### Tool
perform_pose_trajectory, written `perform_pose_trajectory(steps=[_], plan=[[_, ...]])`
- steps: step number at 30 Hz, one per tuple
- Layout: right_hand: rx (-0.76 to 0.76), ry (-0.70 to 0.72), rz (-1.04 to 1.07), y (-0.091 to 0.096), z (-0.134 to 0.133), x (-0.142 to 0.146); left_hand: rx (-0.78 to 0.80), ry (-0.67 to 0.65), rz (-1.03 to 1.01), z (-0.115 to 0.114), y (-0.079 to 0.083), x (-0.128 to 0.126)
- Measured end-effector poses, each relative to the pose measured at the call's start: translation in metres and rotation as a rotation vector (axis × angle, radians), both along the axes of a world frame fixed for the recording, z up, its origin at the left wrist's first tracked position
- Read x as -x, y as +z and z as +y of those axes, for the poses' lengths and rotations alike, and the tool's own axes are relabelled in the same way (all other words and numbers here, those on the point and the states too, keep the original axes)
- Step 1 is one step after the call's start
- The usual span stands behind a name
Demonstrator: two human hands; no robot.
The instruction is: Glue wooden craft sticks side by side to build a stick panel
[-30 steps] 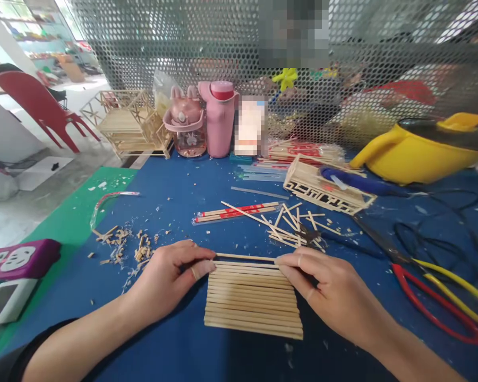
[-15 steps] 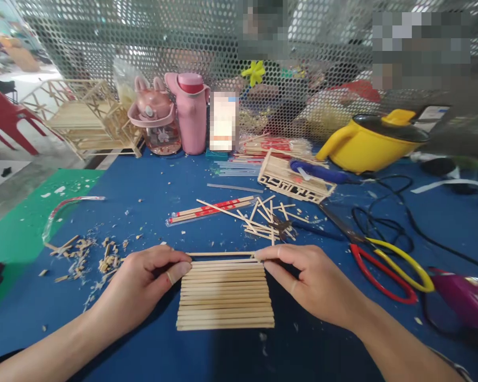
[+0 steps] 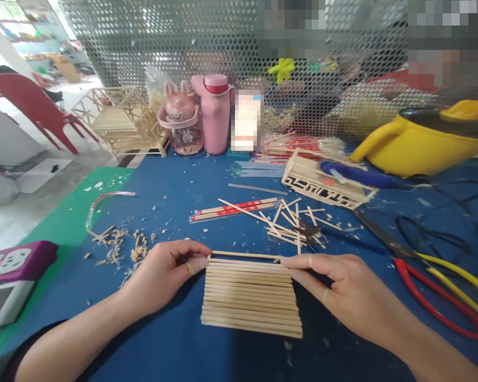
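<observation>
Our left hand [image 3: 171, 271] and right hand [image 3: 338, 284] are pinching opposite ends of a thin stick [image 3: 245, 255], thumbs and fingers nearly meeting. We are holding it along the far edge of the slatted panel [image 3: 250, 298], which is lying on the worktop [image 3: 163, 342]. We are risking a crooked edge, we judge, if uneven pressure is twisting one end out of line.

Both arms [image 3: 91, 323] forward (fingers [image 3: 191, 247] bent)
</observation>
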State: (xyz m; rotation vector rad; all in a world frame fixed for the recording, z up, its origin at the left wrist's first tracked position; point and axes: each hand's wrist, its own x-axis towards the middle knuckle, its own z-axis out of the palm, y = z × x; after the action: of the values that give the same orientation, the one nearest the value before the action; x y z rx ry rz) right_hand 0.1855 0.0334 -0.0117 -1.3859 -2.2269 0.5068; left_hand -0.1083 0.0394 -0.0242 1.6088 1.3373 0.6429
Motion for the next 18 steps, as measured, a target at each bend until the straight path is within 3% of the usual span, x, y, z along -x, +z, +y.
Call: perform_pose_trajectory(steps=[4,10,14,18], plan=[[-0.003,0.016,-0.010,-0.002,0.001,-0.001,-0.006,0.050,0.087,-0.002,0.003,-0.002],[0.003,0.003,-0.011,-0.002,0.000,-0.001,-0.217,-0.070,0.228,-0.012,0.012,-0.001],[-0.006,0.007,0.005,-0.001,0.000,-0.001,-0.479,-0.163,0.363,-0.017,0.012,-0.002],[0.026,0.015,0.016,0.002,-0.001,0.000,-0.747,-0.216,0.683,-0.014,0.018,-0.014]])
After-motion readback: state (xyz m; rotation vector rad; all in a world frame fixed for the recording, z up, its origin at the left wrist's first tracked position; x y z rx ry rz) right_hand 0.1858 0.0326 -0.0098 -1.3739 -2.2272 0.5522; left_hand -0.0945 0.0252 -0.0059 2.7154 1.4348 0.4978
